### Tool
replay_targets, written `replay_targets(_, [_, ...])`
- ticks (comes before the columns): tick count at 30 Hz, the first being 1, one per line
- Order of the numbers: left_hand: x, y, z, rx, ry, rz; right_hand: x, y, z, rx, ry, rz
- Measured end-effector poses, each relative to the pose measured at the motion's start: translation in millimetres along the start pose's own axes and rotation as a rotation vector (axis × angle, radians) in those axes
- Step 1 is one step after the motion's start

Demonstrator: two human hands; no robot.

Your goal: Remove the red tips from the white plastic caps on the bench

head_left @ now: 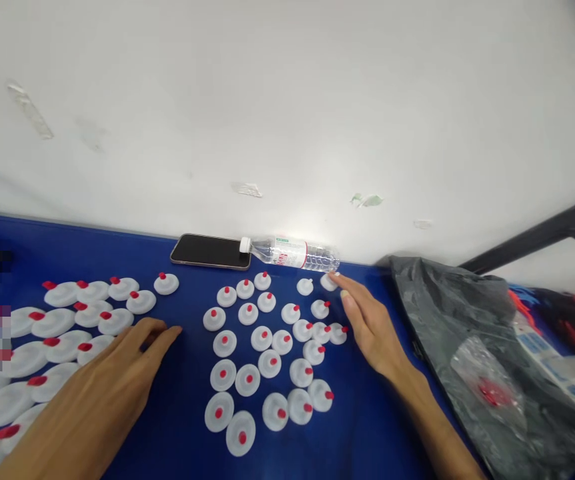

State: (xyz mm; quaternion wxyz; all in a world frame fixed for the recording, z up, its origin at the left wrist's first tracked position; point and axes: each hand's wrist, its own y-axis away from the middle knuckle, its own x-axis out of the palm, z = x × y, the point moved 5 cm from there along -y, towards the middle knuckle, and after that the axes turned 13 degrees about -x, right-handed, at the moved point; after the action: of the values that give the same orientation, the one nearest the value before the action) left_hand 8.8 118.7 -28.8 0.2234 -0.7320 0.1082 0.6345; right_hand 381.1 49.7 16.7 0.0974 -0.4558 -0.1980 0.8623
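Observation:
Several white round caps with red tips [261, 357] lie spread in the middle of the blue table [182, 413]. More of the same caps [67, 320] lie overlapped in rows at the left. My left hand [127, 363] rests flat on the table between the two groups, fingers stretched out, holding nothing. My right hand [367, 320] lies at the right edge of the middle group, fingers extended, its fingertips touching a cap [328, 281] at the far right near the wall.
A black phone [211, 251] and a clear water bottle [292, 253] on its side lie against the white wall. A grey plastic bag [467, 333] with a small clear bag holding red parts [487, 383] sits at the right. A dark metal bar [542, 233] crosses the far right.

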Motion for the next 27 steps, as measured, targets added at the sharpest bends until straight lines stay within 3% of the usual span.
replay_targets(4, [-23.1, -4, -14, 0.054, 0.0, -0.057, -21, 0, 24, -0.109, 0.165, -0.325])
replay_targets(6, [-37.3, -7, -20, 0.056, 0.021, -0.114, -19, 2, 39, -0.21, 0.209, -0.388])
replay_targets(11, [-64.2, -2, -37, 0.188, 0.156, -0.353, 10, 12, 80, -0.443, 0.091, -0.256])
replay_targets(17, [-55.8, 20, -49, 0.47, 0.292, -0.32, 34, 26, 119, -0.571, -0.063, -0.072])
replay_targets(23, [-66.6, 25, -69, 0.518, 0.438, -0.274, 39, 25, 134, -0.631, -0.108, 0.012])
replay_targets(27, [-66.5, 26, -79, 0.475, 0.519, -0.286, 38, 25, 138, -0.669, -0.103, 0.022])
